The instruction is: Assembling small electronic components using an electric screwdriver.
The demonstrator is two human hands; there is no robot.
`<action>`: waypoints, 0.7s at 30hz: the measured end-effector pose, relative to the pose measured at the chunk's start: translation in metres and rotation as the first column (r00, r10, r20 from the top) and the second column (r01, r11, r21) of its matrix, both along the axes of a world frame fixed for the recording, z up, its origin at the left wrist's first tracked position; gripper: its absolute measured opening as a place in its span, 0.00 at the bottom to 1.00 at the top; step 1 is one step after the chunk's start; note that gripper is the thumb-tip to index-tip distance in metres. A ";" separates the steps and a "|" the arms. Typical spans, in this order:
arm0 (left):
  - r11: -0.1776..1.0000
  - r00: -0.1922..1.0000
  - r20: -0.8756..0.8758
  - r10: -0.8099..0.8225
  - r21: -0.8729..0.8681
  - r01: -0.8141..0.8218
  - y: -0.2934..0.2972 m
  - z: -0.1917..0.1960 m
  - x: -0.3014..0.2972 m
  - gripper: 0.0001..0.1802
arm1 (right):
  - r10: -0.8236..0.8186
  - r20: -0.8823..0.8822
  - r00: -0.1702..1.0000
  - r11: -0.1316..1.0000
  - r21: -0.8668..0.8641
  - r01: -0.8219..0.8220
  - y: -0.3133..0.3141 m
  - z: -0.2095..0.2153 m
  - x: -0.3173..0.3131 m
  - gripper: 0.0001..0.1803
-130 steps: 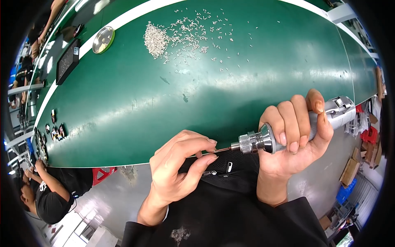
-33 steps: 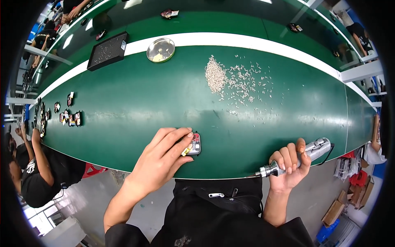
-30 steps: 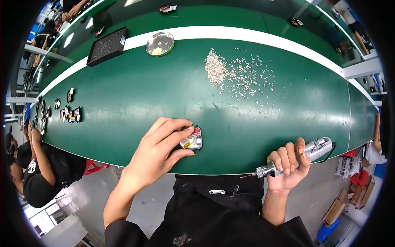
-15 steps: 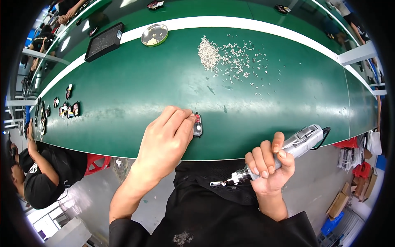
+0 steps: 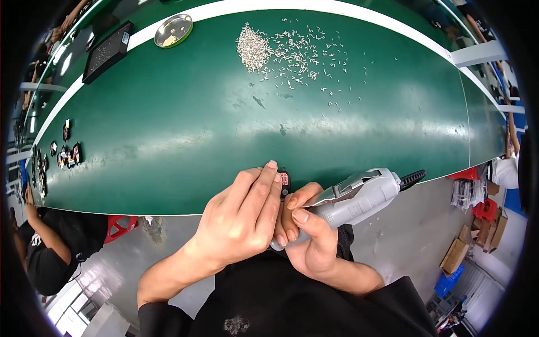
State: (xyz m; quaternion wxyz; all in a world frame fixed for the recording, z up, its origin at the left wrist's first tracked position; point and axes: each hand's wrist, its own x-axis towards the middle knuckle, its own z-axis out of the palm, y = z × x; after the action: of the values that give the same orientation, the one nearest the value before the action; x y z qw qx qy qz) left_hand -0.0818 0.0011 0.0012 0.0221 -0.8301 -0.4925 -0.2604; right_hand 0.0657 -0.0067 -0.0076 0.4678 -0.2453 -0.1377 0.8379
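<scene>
A grey electric screwdriver (image 5: pixel 359 197) lies in my right hand (image 5: pixel 311 230), its fingers wrapped round the body. The front end of the tool runs toward my left hand (image 5: pixel 241 213), which hides the tip. My left fingers are pressed together next to a small black device (image 5: pixel 284 181) with a red inside, at the near edge of the table. What those fingers hold, if anything, is hidden. Part of the device is covered by my hands.
Small screws (image 5: pixel 254 49) lie heaped and scattered on the green table (image 5: pixel 185 112). Far left stand a round metal dish (image 5: pixel 174 29) and a black tray (image 5: pixel 106 51). Several small black parts (image 5: pixel 70 155) lie at the left, where another person (image 5: pixel 53 241) sits.
My right hand has brought the screwdriver left and up to my left hand and the device. My left fingers have shifted off their pinch at the device's top. The whole view has shifted.
</scene>
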 end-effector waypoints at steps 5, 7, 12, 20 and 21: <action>0.999 0.998 -0.053 -0.027 0.038 0.029 0.001 0.001 0.001 0.16 | 0.000 0.008 1.000 1.000 -0.007 0.000 0.000 0.000 0.002 0.06; 0.999 0.998 -0.053 -0.023 0.026 0.024 0.000 0.001 0.002 0.16 | 0.002 0.011 1.000 1.000 -0.005 -0.002 0.000 0.000 0.003 0.05; 0.999 0.998 -0.059 -0.024 -0.030 0.022 -0.001 0.005 0.004 0.15 | 0.010 0.001 1.000 1.000 0.005 -0.010 0.000 0.000 0.004 0.06; 0.995 0.996 -0.083 -0.026 -0.096 0.018 -0.010 0.003 0.002 0.18 | 0.078 0.078 0.994 0.929 0.357 -0.101 0.048 0.029 0.036 0.06; 0.995 0.997 -0.079 -0.023 -0.098 0.015 -0.012 0.003 0.001 0.18 | 0.065 0.097 0.993 0.897 0.430 -0.101 0.058 0.036 0.041 0.06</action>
State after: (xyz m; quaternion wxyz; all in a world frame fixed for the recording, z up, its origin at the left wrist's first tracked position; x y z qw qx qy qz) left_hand -0.0809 -0.0109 0.0041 -0.0011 -0.8445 -0.4956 -0.2030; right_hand 0.1064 0.0515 0.0285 0.4684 -0.1625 -0.3497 0.7949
